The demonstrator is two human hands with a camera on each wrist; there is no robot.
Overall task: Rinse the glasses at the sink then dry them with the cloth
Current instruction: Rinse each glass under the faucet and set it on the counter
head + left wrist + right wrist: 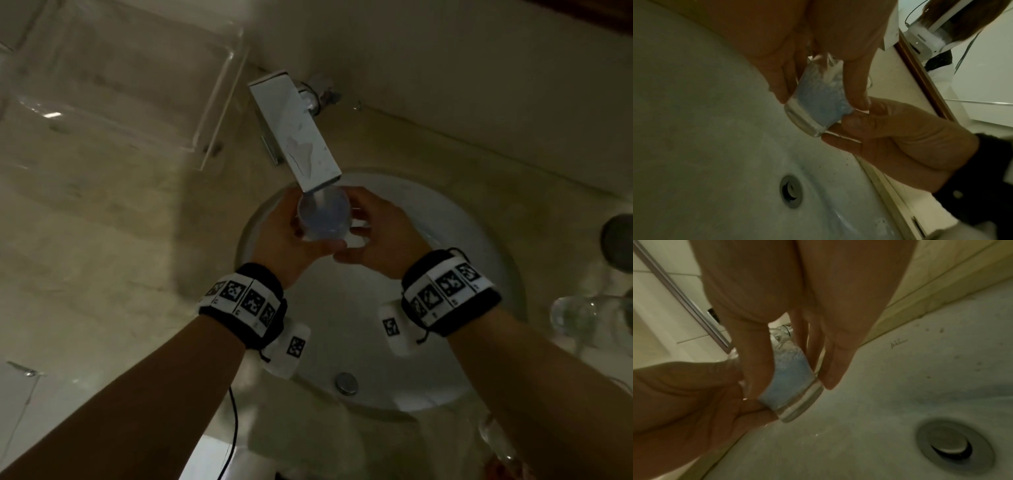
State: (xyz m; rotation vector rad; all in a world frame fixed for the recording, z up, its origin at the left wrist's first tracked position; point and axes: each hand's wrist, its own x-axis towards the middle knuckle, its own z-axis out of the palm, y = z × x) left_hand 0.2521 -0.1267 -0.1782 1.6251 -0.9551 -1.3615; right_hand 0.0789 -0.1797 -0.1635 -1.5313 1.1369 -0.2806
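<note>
Dim, yellowish light is falling across a mottled beige stone countertop [113,219] that is filling the left and middle of the head view. A clear acrylic tray [130,85] is sitting at the upper left, catching a small glint. A pale cream wall [462,61] is running along the top right, with a dark wooden edge [582,7] showing in the upper right corner

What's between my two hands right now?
The glass, gripped by the left hand and right hand under the faucet; the head view shows it.
</note>
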